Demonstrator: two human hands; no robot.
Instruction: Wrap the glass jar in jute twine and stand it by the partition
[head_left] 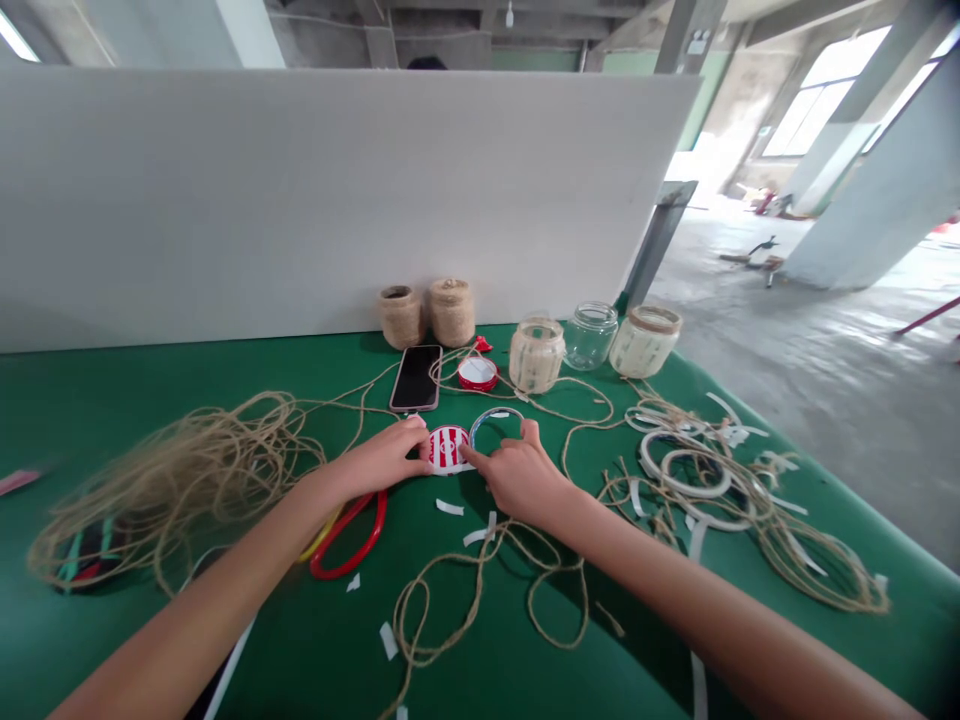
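Note:
Near the middle of the table, my left hand (390,452) pinches the left edge of a round disc with red and white stripes (448,449). My right hand (521,475) has an extended digit touching the disc's right side, while its other fingers curl against a thin, see-through ring with a bluish edge (480,424), which looks like a tape roll. Part of that ring is hidden behind the hand. Just beyond lies a red-rimmed tape roll (478,374) beside a phone (417,378). Red-handled scissors (351,540) rest below my left wrist.
A tangled heap of twine (217,460) spreads at left. Twine-wrapped jars (453,315) stand by the white board (337,200). Glass jars (591,336) sit back right. White rings (686,470) and twine coils lie near the right edge. Paper scraps (450,508) and loose twine lie in front.

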